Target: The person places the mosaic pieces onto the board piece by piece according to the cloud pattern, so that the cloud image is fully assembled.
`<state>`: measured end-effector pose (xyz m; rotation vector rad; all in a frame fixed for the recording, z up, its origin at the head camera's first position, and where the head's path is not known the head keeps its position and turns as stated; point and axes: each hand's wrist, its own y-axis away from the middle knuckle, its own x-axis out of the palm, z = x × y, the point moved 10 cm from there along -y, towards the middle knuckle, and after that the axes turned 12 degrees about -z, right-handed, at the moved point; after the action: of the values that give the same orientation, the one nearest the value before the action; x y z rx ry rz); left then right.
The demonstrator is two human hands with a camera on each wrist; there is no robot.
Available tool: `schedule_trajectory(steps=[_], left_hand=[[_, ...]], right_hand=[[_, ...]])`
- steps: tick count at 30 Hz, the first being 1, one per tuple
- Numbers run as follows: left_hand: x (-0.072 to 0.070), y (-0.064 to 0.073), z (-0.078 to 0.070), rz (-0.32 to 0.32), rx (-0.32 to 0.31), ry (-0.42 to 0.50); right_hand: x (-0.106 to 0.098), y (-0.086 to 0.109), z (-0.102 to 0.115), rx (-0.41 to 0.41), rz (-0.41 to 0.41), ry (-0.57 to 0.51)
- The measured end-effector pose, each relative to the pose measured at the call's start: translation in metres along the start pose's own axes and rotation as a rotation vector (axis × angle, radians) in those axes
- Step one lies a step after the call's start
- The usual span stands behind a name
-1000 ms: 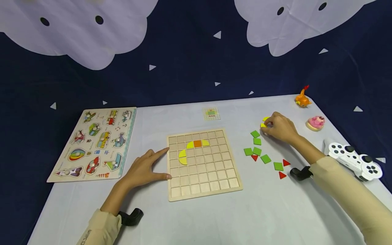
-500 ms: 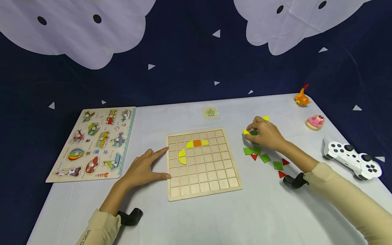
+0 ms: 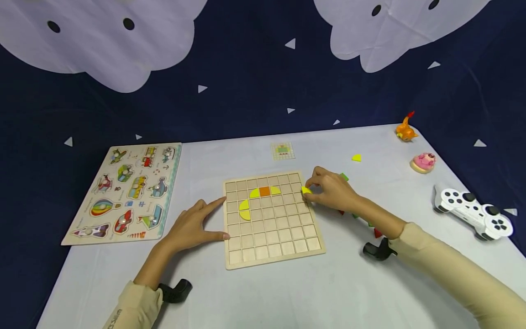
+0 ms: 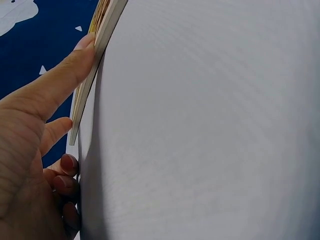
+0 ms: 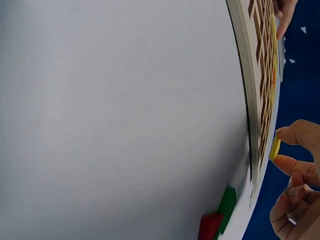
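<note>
The right hand (image 3: 334,191) pinches a yellow quarter-circle piece (image 5: 275,148) between thumb and index finger, right at the right rim of a wooden grid board (image 3: 275,226). On the other side, the left hand (image 3: 191,229) touches the board's left edge with extended thumb and index finger; its other fingers curl near the tabletop in the left wrist view. Set in the grid are an orange square (image 3: 265,191), yellow pieces forming a half circle (image 3: 244,210), and a yellow quarter circle on either side of the square.
A picture peg puzzle (image 3: 131,192) lies at left, a small pattern card (image 3: 283,151) behind the board. At right are a loose yellow piece (image 3: 356,158), partly hidden green pieces (image 5: 228,207) and red triangles (image 3: 378,233), an orange toy (image 3: 406,133), a pink toy (image 3: 423,163) and a white game controller (image 3: 474,213).
The right hand has picked up a yellow piece at the far right and carried it left to the board's right rim. The left hand stays at the board's left edge.
</note>
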<state>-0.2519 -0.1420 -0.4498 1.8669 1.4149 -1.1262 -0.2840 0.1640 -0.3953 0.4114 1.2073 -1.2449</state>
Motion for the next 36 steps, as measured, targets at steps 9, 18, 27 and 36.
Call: schedule_trajectory(steps=[9, 18, 27, 36], left_hand=[[0.0, 0.0, 0.0, 0.004, -0.007, -0.003], [0.0, 0.0, -0.001, 0.001, -0.003, -0.004], [-0.001, -0.002, -0.004, 0.001, 0.013, -0.003], [0.0, 0.0, -0.001, 0.001, 0.005, -0.001]], right_hand=[[0.016, -0.005, 0.018, -0.01, 0.058, -0.048], [0.03, -0.006, 0.033, -0.049, 0.071, -0.069], [0.03, -0.008, 0.032, 0.037, 0.054, -0.145], [0.038, -0.009, 0.033, 0.063, 0.102, -0.164]])
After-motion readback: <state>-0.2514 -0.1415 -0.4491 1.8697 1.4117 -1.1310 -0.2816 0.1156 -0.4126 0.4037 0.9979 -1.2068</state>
